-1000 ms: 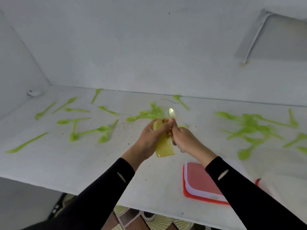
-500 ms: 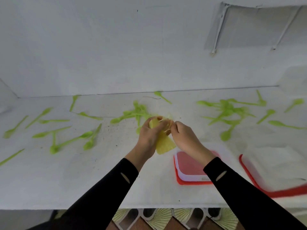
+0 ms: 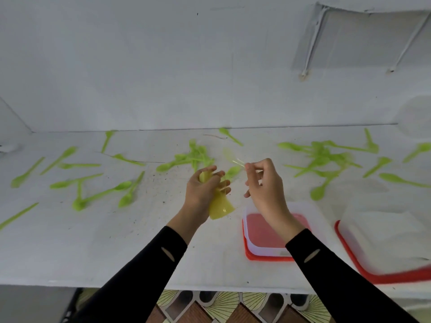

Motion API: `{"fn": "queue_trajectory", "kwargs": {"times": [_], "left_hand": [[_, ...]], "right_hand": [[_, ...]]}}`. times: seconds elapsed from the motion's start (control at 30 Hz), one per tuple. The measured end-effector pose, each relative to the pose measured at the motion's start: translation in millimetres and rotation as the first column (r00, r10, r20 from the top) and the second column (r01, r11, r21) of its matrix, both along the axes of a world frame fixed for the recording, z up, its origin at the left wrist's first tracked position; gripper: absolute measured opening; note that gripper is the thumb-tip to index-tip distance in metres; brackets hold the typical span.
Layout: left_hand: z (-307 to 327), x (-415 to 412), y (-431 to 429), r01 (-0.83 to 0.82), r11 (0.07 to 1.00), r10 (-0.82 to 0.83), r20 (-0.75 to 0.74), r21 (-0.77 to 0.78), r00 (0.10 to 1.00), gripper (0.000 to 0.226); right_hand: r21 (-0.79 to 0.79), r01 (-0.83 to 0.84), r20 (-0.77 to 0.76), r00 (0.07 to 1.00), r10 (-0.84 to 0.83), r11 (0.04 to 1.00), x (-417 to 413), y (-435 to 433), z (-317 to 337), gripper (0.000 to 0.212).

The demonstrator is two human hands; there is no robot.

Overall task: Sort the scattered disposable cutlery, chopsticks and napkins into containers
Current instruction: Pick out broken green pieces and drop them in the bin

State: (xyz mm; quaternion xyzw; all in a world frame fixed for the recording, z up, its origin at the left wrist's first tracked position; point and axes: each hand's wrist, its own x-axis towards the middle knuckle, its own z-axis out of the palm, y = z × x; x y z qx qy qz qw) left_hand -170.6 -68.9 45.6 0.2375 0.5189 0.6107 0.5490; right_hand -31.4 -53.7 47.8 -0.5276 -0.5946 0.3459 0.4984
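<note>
While spoon [image 3: 237, 161] in right hand [image 3: 265, 183], yellow bundle [image 3: 220, 207] in left hand [image 3: 201, 191]

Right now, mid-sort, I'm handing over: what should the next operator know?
Left hand grips a yellow bundle above the table.
Right hand pinches a pale utensil, too blurred to identify.
Green spoons lie scattered left, centre and right on the white table.
Red-based container by the right wrist looks empty; the second container, far right, holds something white.
Left to do: nearly all the sorting.
</note>
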Motion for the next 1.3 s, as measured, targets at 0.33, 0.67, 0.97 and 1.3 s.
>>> {"fn": "queue_trajectory", "kwargs": {"times": [0.33, 0.67, 0.97, 1.3], "left_hand": [[-14.6, 9.0, 6.9, -0.059, 0.998, 0.058, -0.033, -0.029, 0.998, 0.024], [-9.3, -2.2, 9.0, -0.054, 0.998, 0.056, 0.106, -0.023, 0.993, 0.022], [-4.3, 9.0, 15.9, -0.007, 0.998, 0.004, -0.058, -0.058, 0.998, 0.057], [-6.1, 5.6, 9.1, 0.111, 0.990, -0.114, 0.039, 0.083, 0.993, 0.030]], "right_hand": [[0.217, -0.248, 0.255, 0.948, 0.191, 0.944, 3.6, -28.9, -36.9, 0.031], [-0.223, -0.446, 0.113, 0.872, 0.477, 0.867, 36.2, -9.9, -1.7, 0.023], [-0.050, -0.306, 0.327, 0.895, 0.305, 0.951, 15.5, -7.7, -3.3, 0.025], [-0.221, -0.414, 0.246, 0.852, 0.461, 0.883, 11.9, -3.7, -9.1, 0.025]]}}
